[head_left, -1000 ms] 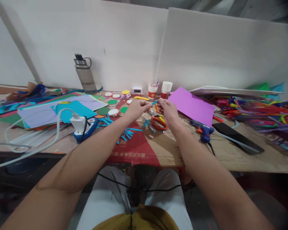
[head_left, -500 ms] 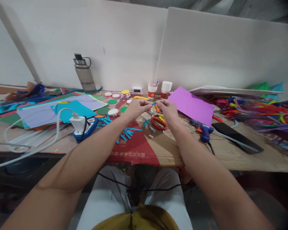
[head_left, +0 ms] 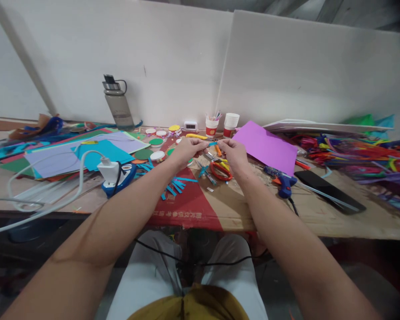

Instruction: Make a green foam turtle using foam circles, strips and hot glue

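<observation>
Between my two hands a short blue paper strip (head_left: 213, 143) is stretched above the table. My left hand (head_left: 189, 150) pinches its left end between thumb and fingertips. At the other end, my right hand (head_left: 232, 152) pinches the strip the same way. Beneath them lie red-handled scissors (head_left: 221, 171) and a small blue paper piece (head_left: 203, 170) with crossing arms. More cut blue strips (head_left: 176, 186) are heaped below my left wrist, partly hidden by my forearm.
A glue gun (head_left: 282, 182) and black phone (head_left: 326, 191) lie to the right, by a purple sheet (head_left: 266, 144). Coloured paper (head_left: 56, 155), a power socket (head_left: 118, 178) with cables and a bottle (head_left: 118, 104) occupy the left. Paper cups (head_left: 212, 128) stand behind my hands.
My hands have barely moved. Slightly more of the blue strip shows between my fingertips, and it looks straighter.
</observation>
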Tool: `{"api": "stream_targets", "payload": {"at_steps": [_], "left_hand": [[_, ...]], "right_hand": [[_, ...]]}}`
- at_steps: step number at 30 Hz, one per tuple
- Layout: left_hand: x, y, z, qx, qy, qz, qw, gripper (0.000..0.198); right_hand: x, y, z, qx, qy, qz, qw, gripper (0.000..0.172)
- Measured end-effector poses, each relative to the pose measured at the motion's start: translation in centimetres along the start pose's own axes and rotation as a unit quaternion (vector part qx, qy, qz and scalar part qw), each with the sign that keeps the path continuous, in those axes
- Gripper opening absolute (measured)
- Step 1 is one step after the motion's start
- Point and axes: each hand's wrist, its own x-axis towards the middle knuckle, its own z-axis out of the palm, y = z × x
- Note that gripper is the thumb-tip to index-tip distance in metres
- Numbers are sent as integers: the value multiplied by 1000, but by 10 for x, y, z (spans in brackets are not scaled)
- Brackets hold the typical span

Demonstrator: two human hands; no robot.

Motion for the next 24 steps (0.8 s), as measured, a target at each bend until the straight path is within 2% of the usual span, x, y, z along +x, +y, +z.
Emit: {"api": "stream_targets", "payload": {"at_steps": [6, 13, 17, 24], "left_hand": [[1, -1, -1, -4, -8, 7, 1000, 24], [3, -4, -2, -8, 6, 12, 1000, 27], [1, -2, 0, 12, 11, 13, 1000, 27], [2, -3, 1, -6, 2, 2, 1000, 28]], "right_hand": [[0, -2, 0, 9, -5, 16, 1000, 27], [-3, -7, 3, 48, -29, 47, 997, 50], [-4, -6, 3, 22, -49, 27, 998, 42], [-5, -5, 3, 17, -32, 4, 999, 26]]}}
